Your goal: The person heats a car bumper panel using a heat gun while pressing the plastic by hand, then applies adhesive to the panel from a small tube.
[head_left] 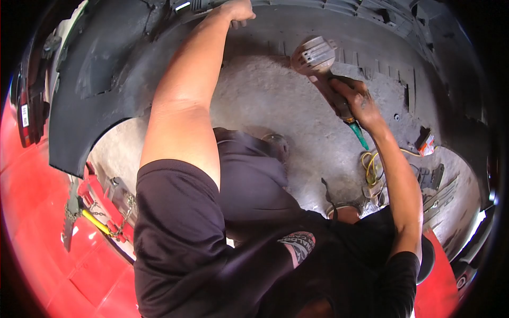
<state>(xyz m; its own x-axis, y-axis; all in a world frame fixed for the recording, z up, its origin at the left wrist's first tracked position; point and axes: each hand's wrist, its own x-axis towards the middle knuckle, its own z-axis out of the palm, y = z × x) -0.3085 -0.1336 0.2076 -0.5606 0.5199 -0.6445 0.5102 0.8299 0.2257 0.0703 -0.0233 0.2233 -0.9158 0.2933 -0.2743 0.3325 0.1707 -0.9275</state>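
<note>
A large dark grey car bumper cover curves around in front of me and to both sides. At the top, my left hand is closed over the bumper's far edge, its fingers curled and partly hidden. My right hand is wrapped around the handle of a dusty hand-held power tool. The tool has a round, vented grey head pointing up and away, and a green tapered piece at its lower end. That head is in front of the bumper's inner side; I cannot tell whether they touch.
Below lies a grey concrete floor. On the right are a coiled yellow cord, a small orange-and-white packet and scattered parts. To the left, a red surface stands near a chain and a yellow-handled tool.
</note>
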